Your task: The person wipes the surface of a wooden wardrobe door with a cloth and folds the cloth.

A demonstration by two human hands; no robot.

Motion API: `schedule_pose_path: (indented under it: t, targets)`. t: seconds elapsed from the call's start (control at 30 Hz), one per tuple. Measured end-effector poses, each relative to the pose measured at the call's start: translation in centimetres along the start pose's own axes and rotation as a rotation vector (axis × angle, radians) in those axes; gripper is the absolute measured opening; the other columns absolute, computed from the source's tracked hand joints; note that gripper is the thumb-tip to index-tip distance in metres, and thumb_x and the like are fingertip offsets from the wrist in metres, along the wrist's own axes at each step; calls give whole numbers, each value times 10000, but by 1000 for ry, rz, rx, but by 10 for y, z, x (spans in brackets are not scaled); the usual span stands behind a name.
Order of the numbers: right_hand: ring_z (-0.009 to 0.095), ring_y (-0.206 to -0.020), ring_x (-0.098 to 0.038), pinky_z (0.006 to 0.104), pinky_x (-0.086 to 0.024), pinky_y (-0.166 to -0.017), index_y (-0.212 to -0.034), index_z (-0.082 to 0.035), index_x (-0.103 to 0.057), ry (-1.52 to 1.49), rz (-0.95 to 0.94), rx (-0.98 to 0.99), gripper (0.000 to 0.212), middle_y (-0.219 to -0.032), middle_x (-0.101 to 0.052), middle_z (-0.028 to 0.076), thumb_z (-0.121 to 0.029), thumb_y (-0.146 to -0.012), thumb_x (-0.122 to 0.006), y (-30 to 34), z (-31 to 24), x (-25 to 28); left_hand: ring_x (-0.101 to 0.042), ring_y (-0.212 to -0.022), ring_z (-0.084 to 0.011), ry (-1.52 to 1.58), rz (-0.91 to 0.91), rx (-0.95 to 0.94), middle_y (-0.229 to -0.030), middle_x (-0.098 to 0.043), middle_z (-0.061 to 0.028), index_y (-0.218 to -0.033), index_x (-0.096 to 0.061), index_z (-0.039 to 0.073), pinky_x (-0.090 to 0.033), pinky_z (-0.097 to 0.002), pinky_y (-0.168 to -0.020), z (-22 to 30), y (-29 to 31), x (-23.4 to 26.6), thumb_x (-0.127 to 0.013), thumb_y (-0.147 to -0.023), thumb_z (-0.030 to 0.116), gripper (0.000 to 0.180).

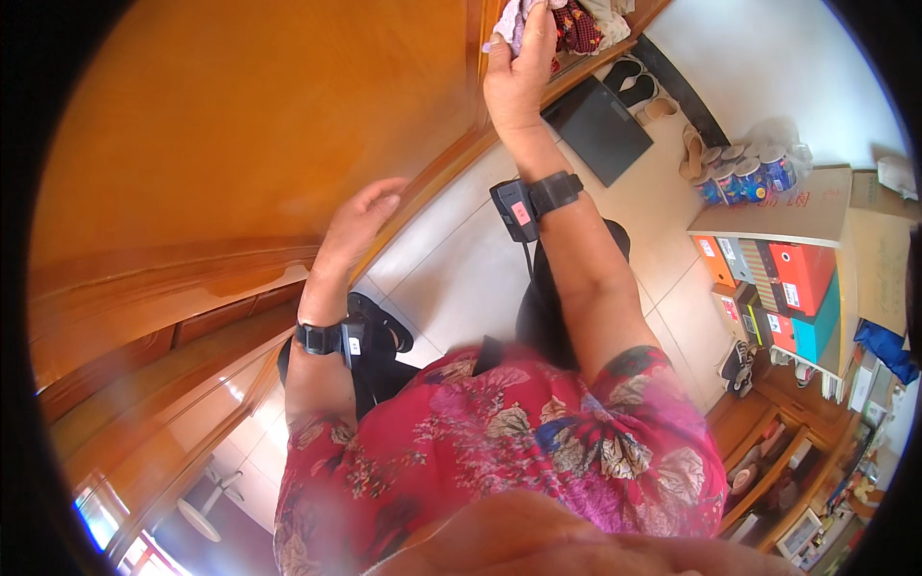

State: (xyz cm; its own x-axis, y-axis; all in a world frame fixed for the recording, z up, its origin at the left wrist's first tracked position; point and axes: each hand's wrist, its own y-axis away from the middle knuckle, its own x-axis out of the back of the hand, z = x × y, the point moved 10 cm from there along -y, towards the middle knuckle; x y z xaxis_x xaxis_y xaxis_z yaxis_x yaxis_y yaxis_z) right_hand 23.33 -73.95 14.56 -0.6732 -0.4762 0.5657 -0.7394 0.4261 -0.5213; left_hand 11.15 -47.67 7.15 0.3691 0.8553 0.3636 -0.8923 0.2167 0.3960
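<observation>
At the top of the view, my right hand (521, 82) reaches up to the opening of a wooden cabinet. Its thumb and fingers close on a pale lilac cloth (511, 24), partly cut off by the view's edge. Dark red patterned fabric (577, 29) and a whitish cloth (613, 24) lie just right of it on the cabinet's lower ledge. My left hand (357, 226) is in front of the orange-brown cabinet door (269, 115), close to its lower edge. Its fingers are stretched out, and nothing shows in them. Both wrists carry black strapped devices.
A flat black panel (603, 130) lies on the tiled floor below the cabinet, beside several shoes (658, 108). To the right, a carton (768, 206) bears blue jars (749, 180), above colourful boxes (802, 278). A wooden rack (768, 461) stands at lower right.
</observation>
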Motion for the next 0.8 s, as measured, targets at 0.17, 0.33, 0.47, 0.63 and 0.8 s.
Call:
schedule_pose_path:
  t: [0.17,0.33,0.47,0.63,0.8]
  targets:
    - [431,-1296,-413,451,-351,-1089,-1488,27,-291,-359,139,222,712,-1436,-387,276,95,-827,-545,49,18,-27,-567,-1179,-164,293,145,-31,-1256,-644,-71,-1281,-614,32,-408,-290,-1026,0,12,16,-570,-982,198,345]
    - [400,-1229,-496,437,-404,-1026,-1479,54,-292,-518,-313,-597,697,-1383,-445,274,54,-833,-554,105,141,-141,-564,-1187,-164,174,190,-86,-1265,-643,-70,-1285,-611,35,-405,-287,-1029,27,19,9,-570,-979,215,357]
    - [376,-1192,-535,435,-441,-977,-1482,66,-275,-951,-300,-782,716,-1355,-470,268,35,-827,-565,90,133,-137,-567,-1190,-171,134,23,-106,-1267,-642,-82,-1297,-597,24,-405,-291,-1031,13,10,-1,-561,-981,246,388]
    - [347,-1305,-433,428,-337,-1086,-1365,-68,-511,-8,230,194,428,-1398,-500,166,-222,-966,-517,38,-11,11,-568,-1193,-174,30,-60,-154,-1277,-637,-93,-1303,-592,29,-411,-296,-1026,36,24,-15,-556,-981,255,396]
    - [361,-1226,-488,440,-360,-1060,-1317,-14,-471,44,165,-27,469,-1277,-531,186,-101,-868,-574,60,17,-35,-576,-1170,-177,-40,-82,-123,-1273,-637,-102,-1314,-581,25,-422,-305,-1010,23,21,-20,-548,-986,261,406]
